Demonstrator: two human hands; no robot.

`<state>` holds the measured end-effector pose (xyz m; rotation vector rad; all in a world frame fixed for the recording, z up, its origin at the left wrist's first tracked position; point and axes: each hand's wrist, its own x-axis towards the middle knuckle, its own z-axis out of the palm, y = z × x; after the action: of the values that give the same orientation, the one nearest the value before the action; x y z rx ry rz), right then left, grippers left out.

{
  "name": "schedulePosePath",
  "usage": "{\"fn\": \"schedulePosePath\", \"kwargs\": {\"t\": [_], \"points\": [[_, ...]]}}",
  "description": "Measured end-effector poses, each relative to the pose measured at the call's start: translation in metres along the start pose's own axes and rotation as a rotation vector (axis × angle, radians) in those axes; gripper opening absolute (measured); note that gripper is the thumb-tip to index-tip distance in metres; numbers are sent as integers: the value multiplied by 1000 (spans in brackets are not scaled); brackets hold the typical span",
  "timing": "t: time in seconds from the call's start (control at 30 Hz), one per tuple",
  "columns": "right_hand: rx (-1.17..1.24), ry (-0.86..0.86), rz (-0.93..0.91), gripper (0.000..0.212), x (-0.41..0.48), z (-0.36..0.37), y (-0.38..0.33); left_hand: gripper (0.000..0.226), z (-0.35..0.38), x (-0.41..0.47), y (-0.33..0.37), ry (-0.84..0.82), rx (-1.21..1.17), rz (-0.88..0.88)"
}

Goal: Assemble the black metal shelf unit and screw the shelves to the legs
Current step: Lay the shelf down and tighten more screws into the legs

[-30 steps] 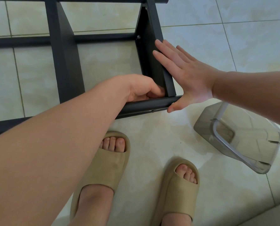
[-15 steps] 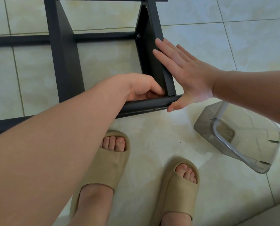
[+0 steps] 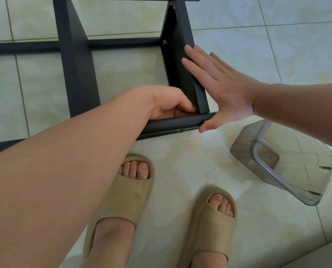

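The black metal shelf unit lies on its side on the tiled floor. Its end shelf panel meets the near leg tube at a corner. My left hand reaches into that corner with fingers curled and thumb tip against the panel's foot, pinching something small that the fingers hide. My right hand lies flat against the panel's outer face, fingers straight, thumb beside the tube's end. A screw head shows at the far joint.
A clear grey plastic container lies tipped on the floor to the right, under my right forearm. My two feet in beige sandals stand just before the near leg tube. Pale floor tiles surround the frame.
Almost nothing has moved. My left hand's fingers have shifted slightly at the corner joint, and my right hand stays pressed flat on the panel.
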<state>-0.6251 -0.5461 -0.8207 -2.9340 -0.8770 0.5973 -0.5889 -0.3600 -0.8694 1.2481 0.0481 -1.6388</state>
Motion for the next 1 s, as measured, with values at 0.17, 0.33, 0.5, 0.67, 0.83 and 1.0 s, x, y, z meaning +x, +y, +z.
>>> {"fn": "schedulePosePath", "kwargs": {"t": [0.17,0.33,0.5,0.67,0.83,1.0], "points": [[2,9,-5,141,0,1,0,20,2,1,0,23,43,-7],[3,11,-8,141,0,1,1,20,-1,-1,-1,-2,14,-3],[1,6,-4,142,0,1,1,21,1,-1,-1,6,35,19],[-2,8,-1,141,0,1,1,18,3,4,-1,61,50,6],[-8,5,-2,141,0,0,0,18,-1,1,-1,4,6,25],[-11,-2,2,142,0,0,0,22,2,1,0,4,-14,37]]}}
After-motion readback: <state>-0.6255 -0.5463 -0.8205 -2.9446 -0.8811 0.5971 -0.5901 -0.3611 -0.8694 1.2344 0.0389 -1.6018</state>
